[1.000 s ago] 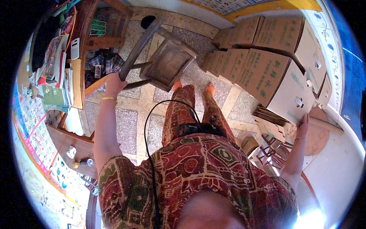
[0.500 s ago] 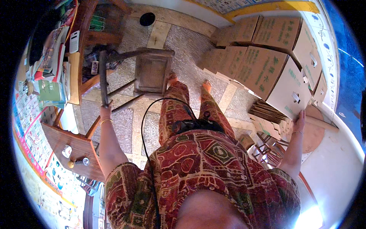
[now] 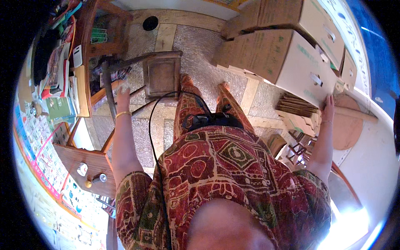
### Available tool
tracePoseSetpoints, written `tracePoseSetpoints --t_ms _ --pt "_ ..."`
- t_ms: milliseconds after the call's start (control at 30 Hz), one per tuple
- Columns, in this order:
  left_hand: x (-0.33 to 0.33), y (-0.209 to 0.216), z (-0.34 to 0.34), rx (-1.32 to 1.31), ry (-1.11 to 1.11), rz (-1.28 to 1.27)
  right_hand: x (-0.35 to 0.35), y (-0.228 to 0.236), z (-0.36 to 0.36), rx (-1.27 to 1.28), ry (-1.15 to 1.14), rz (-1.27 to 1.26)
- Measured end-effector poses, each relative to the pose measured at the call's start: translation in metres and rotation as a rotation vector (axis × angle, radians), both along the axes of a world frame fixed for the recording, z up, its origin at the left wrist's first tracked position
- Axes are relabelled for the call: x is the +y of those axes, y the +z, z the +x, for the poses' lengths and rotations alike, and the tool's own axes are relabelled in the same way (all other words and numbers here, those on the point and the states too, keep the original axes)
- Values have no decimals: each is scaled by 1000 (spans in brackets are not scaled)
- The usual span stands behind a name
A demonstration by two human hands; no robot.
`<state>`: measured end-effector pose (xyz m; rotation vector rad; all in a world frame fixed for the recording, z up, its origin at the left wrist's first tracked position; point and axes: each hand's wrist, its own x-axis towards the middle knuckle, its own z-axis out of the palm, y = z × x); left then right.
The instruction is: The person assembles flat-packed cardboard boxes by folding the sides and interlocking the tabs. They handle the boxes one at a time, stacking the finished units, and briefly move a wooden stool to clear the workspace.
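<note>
My left hand (image 3: 123,99) is off the dark wooden chair (image 3: 162,79), a little to the right of its upright. Its fingers look stretched out, slightly blurred, with nothing in them. On the right, my right hand (image 3: 328,109) lies with straight fingers at the lower corner of a large brown cardboard box (image 3: 306,68). This box is in a stack of several cartons with handle slots. The palm side of my right hand is hidden.
Flattened cardboard (image 3: 296,106) lies below the cartons. At left stand a bookshelf with books (image 3: 58,106) and a small brown table (image 3: 89,160) holding a cup. A black cable (image 3: 151,125) hangs down my front. A round black object (image 3: 150,23) lies on the floor.
My left hand has let go of the chair's upright and moved up and right. My right hand stays by the carton's corner. The view has shifted a little.
</note>
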<state>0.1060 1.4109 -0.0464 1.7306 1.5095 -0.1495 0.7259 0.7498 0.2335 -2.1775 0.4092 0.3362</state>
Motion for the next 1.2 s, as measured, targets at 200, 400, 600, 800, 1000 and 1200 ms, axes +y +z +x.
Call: tracePoseSetpoints --t_ms 200,400,600,800,1000,1200 --pt "-77 127 230 -519 -66 -442 -14 -13 16 16 123 43" --pt "-203 264 379 -733 -407 -500 -32 -18 24 -41 217 -9" --pt "-282 279 432 -848 -438 -487 -26 -23 33 -186 391 -164" --pt "-297 270 443 -768 -213 -462 -17 -19 25 -173 376 125" --pt "-303 278 446 -734 -124 -455 -14 -17 26 -163 364 318" --pt "-301 275 451 -796 -180 -476 -19 -9 33 -91 328 196"
